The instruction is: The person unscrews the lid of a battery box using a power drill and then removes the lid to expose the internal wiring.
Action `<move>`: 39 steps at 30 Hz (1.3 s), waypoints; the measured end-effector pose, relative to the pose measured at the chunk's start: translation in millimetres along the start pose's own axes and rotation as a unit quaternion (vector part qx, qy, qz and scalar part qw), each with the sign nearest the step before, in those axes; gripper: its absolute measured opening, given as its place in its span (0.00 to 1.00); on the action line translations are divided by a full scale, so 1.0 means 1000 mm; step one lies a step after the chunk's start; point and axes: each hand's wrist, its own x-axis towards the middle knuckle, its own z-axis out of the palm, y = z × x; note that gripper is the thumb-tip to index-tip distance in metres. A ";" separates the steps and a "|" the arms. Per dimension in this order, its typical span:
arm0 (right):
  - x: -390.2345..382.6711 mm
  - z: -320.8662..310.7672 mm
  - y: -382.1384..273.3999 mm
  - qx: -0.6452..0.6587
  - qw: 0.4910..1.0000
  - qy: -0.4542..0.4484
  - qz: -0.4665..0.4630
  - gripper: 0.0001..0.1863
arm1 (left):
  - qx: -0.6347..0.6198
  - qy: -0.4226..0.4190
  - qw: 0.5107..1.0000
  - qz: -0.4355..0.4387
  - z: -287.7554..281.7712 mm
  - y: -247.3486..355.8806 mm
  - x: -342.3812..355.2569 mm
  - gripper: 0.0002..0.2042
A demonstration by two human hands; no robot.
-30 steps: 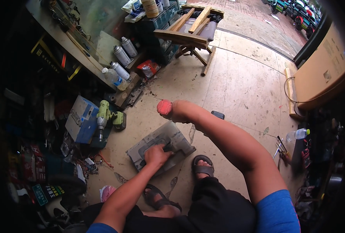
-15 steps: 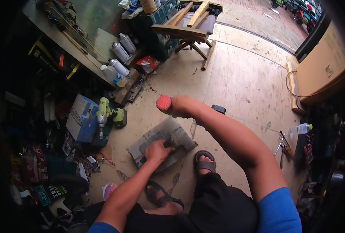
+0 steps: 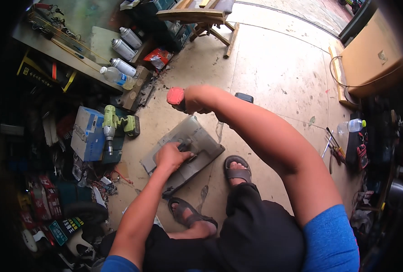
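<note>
A dusty grey plastic case (image 3: 206, 152), flat and roughly rectangular, lies on the floor in front of my sandalled feet. My left hand (image 3: 168, 156) rests over its middle, fingers curled around a dark, handle-like part (image 3: 184, 145) there. Above the case's far edge, my right hand (image 3: 194, 99) grips a cordless power tool with a round red end (image 3: 176, 96). A dark block, seemingly its battery (image 3: 244, 97), shows past my right forearm. The tool's front is hidden by my hand and arm.
A green cordless drill (image 3: 110, 127) lies by a blue box (image 3: 87, 136) at left. Spray cans (image 3: 124, 47) and a bottle (image 3: 117, 78) stand behind. A wooden folding stand (image 3: 194, 17) is ahead; hand tools (image 3: 334, 147) and a cardboard box (image 3: 373, 59) are right.
The whole view has shifted, so surroundings sit further left and higher. Along the case, my left hand has moved slightly left and away from me. My right hand still holds the tool.
</note>
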 end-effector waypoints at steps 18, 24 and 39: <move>-0.014 -0.002 -0.016 -0.048 0.999 0.011 -0.005 0.10 | 0.092 0.068 0.993 0.026 0.015 -0.001 -0.011 0.26; -0.026 -0.008 -0.013 -0.026 1.000 0.007 -0.010 0.09 | 0.091 0.078 0.992 0.029 0.017 -0.006 -0.018 0.26; -0.150 0.046 0.063 0.268 0.908 0.277 -0.165 0.22 | -0.069 -0.013 0.997 0.022 -0.072 -0.081 -0.050 0.23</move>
